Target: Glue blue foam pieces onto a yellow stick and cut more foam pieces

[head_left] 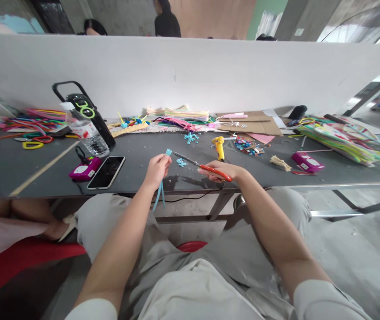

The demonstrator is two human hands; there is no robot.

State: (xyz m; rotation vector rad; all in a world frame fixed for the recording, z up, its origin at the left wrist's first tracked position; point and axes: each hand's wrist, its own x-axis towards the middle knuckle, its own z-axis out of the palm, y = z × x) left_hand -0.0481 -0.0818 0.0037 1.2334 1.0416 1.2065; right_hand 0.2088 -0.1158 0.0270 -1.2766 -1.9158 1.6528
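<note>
Pinched in my left hand (pixel 158 170) are a few light blue strips (pixel 158 198), which look like pipe cleaners. Their short ends stick out above the fingers and the long ends hang past the table edge. My right hand (pixel 218 171) grips red-handled scissors (pixel 216 171), their blades pointing left toward the strip ends without touching them. Whether the blades are parted is hard to make out. Below the blade tips lies a small heap of cut light blue pieces (pixel 181 162). Farther back sits another pile of blue pieces (pixel 190 138).
A yellow glue gun (pixel 220 147) stands just behind my right hand. To the left are a phone (pixel 107 172), a purple box (pixel 85 169), a water bottle (pixel 91 135) and a black flask (pixel 93 115). Bundles of coloured pipe cleaners (pixel 339 138) lie right. A white partition (pixel 176 75) closes the back.
</note>
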